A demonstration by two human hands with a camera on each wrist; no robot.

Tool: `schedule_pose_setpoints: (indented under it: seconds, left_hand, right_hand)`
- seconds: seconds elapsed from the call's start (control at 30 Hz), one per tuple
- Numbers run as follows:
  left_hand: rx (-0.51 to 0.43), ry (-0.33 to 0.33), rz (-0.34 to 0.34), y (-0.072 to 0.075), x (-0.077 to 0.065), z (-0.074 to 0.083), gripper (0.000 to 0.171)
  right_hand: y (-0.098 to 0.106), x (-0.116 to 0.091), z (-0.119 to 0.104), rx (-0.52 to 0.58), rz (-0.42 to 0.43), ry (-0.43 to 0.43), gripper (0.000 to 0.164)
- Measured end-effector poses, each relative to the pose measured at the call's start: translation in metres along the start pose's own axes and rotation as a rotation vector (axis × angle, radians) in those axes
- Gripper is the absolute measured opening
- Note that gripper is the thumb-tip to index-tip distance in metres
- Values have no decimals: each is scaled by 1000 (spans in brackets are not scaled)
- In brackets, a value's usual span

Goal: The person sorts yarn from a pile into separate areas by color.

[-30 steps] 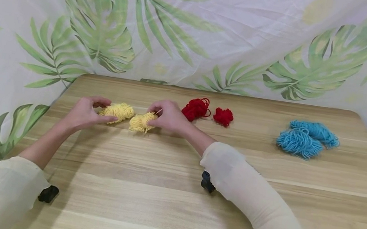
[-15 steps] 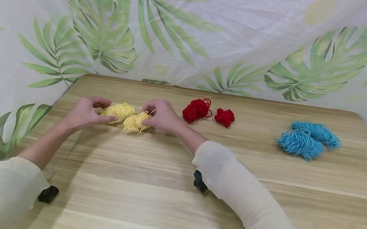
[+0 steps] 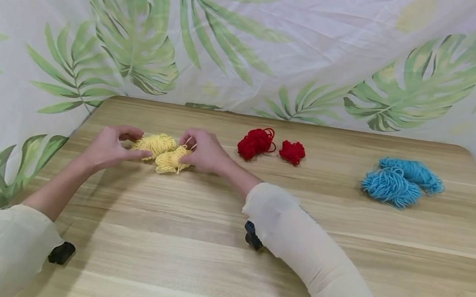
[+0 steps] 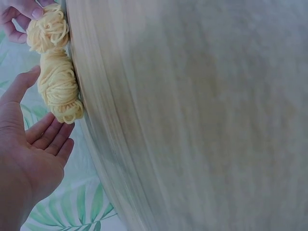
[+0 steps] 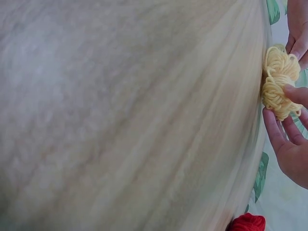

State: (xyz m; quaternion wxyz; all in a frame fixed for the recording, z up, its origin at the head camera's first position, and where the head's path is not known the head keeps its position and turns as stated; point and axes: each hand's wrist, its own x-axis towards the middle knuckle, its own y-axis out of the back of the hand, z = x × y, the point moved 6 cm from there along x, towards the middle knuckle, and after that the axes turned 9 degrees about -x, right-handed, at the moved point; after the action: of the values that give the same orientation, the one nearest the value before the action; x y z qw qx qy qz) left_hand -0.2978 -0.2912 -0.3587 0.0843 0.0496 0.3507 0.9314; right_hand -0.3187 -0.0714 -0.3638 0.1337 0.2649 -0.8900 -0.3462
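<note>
Two bundles of yellow yarn lie against each other on the table's left side. My left hand (image 3: 110, 146) is spread around the left yellow yarn bundle (image 3: 156, 144). In the left wrist view its fingers (image 4: 49, 137) are fairly straight at the bundle's end, and the thumb stands a little off the yarn. My right hand (image 3: 206, 151) pinches the smaller yellow yarn bundle (image 3: 170, 160) at its right end between thumb and fingers. That bundle (image 5: 278, 98) also shows in the right wrist view, with the thumb resting on it.
On the wooden table (image 3: 211, 262), a red yarn bundle (image 3: 255, 144) and a smaller red one (image 3: 292, 152) lie right of my right hand. Two blue yarn bundles (image 3: 391, 186) lie touching farther right. A leaf-print cloth (image 3: 235, 40) hangs behind the table.
My right hand has moved left with the smaller yellow yarn bundle, which now sits against the other one. The left hand has stayed nearly still.
</note>
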Motion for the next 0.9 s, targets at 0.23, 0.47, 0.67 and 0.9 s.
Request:
schedule_pose_setpoints:
  seconds: [0.23,0.47,0.67,0.9]
  left_hand:
    - [-11,-10,1,0,-1,-1,63]
    - [-8,-17,10,1,-2,-1,63]
    - [-9,-13,20,1,-3,-3,63]
    - [-19,-33,15,0,-1,-1,63]
  right_hand:
    - [-2,2,-1,-9,1,-17,27]
    - [-4,4,-2,-30,-1,-12,27]
    - [-4,3,-2,-37,-1,-20,28]
    - [-3,0,-2,-21,-13,-32,35]
